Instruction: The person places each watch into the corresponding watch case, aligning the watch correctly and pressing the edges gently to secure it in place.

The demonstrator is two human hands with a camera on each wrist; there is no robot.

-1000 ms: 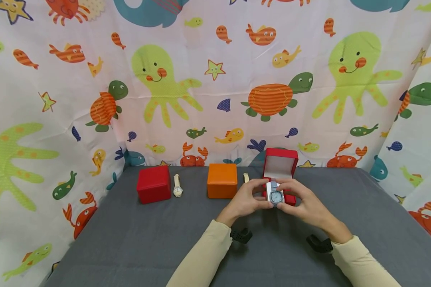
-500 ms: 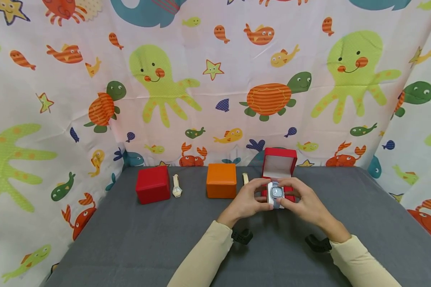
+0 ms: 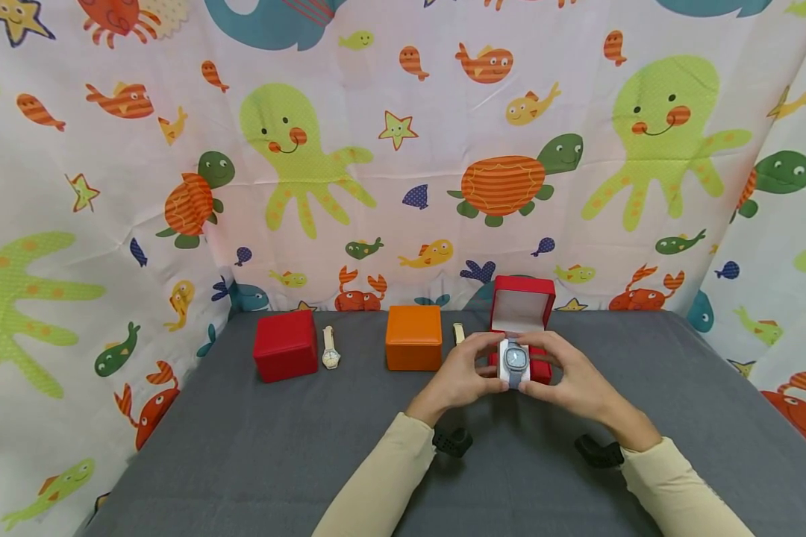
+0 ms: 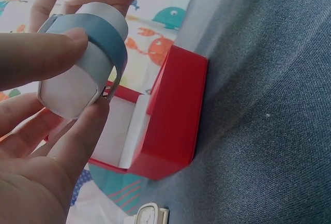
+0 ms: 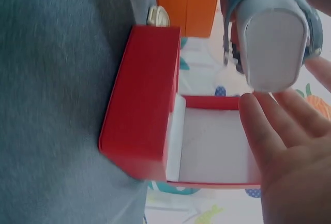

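Note:
A wristwatch (image 3: 516, 358) with a blue-grey strap is wrapped around a white cushion (image 4: 67, 92). My left hand (image 3: 466, 373) grips the cushion from the left, its thumb pressed on the strap in the left wrist view. From the other side my right hand (image 3: 574, 380) holds it with thumb and index finger at its ends; its other fingers (image 5: 269, 125) extend below the cushion in the right wrist view. Just behind the hands is a red box (image 3: 524, 294), lid raised, white inside. The hands partly hide its base (image 5: 142, 100).
An orange box (image 3: 414, 335) and a closed red box (image 3: 286, 347) stand to the left on the grey cloth (image 3: 262, 455). Beside the closed red box lies a cream-strapped watch (image 3: 331, 358). Another pale watch (image 3: 459, 332) is partly behind my left hand. A patterned curtain (image 3: 389, 186) closes the back.
The watch and cushion shifted and turned slightly between my fingers, the dial moving up and then settling mid-cushion. My right thumb has slid down to the cushion's lower end. The boxes stay put.

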